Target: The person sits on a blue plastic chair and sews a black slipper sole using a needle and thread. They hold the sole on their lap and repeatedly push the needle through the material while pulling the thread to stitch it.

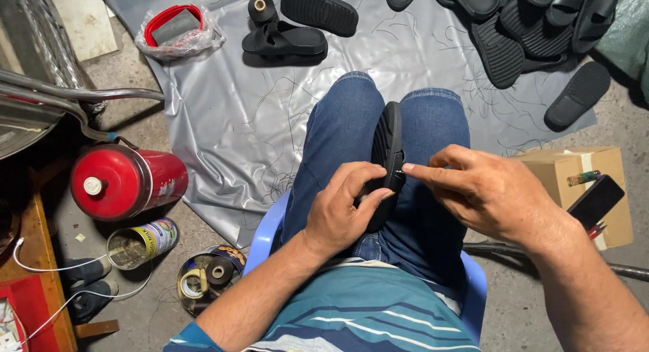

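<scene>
Sandal [388,146], black, stands on its edge between the person's knees, in the middle of the scene. Left hand [341,213] wraps around its near end and holds it tight. Right hand [490,193] pinches its fingertips [410,168] together right at the sandal's edge, on something too small to see. Gray sheet [236,115] covers the floor far ahead, with more sandals [534,27] piled far right. Red bottle [125,179] lies on the left. Box [561,168] with a phone [596,200] on it sits on the right.

Concrete floor [618,304], grey sheet [223,102], blue chair [267,231]
</scene>
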